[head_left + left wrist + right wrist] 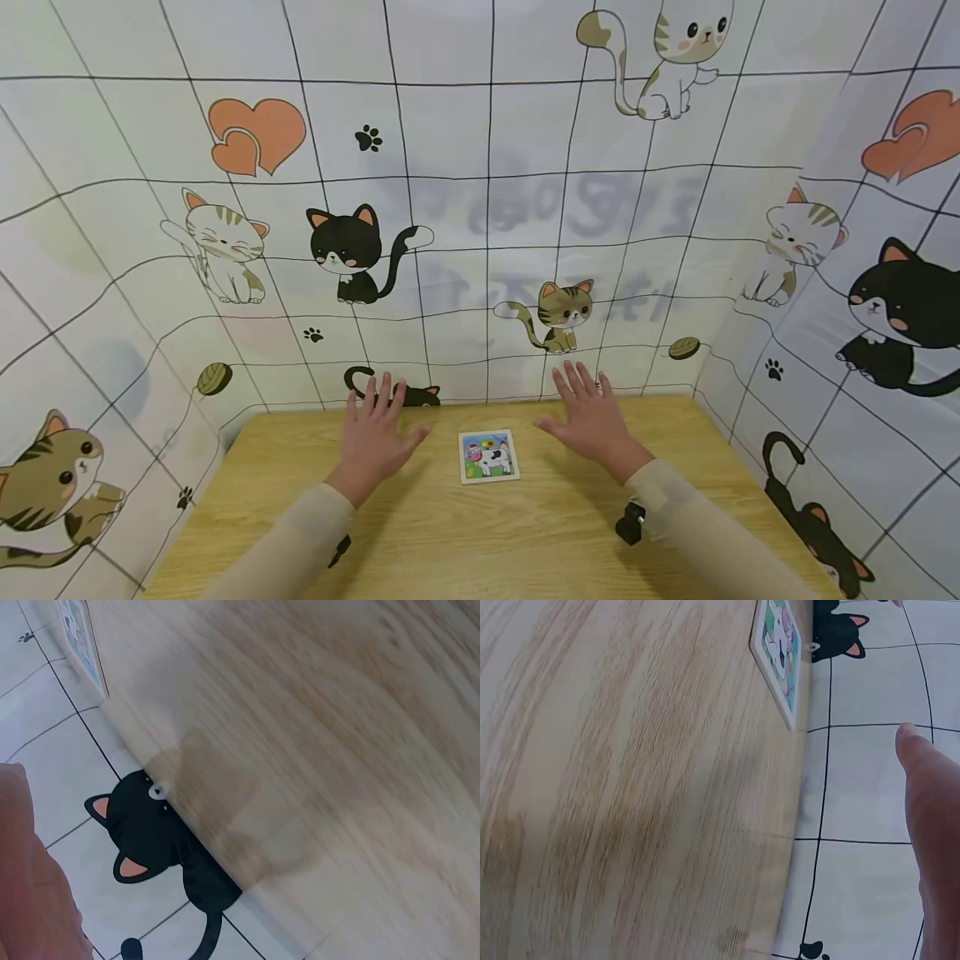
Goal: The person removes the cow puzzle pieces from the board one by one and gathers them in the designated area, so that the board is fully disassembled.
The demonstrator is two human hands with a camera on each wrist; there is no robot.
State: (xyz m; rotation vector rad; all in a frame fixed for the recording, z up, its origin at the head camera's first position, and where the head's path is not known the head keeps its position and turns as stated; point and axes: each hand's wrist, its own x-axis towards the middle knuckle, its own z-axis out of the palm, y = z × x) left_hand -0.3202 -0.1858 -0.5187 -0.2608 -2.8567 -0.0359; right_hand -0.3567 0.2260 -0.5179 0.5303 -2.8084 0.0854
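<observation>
A small square picture puzzle or card (489, 457) with a white border lies flat on the wooden table, showing a black-and-white cow. To its left my left hand (377, 437) hovers with fingers spread and straight, holding nothing. On the other side my right hand (592, 421) is held the same way, also with nothing in it. Both hands are apart from the cow picture. In the left wrist view only part of the left hand (37, 885) shows at the edge. The right wrist view catches the right thumb (930, 795) and the cow picture (778, 652).
The pale wooden table (465, 542) ends at a white gridded wall sheet (450, 333) printed with cats, hearts and paw marks. Similar sheets stand on the left and right sides. A black wrist device (631, 523) hangs under the right sleeve.
</observation>
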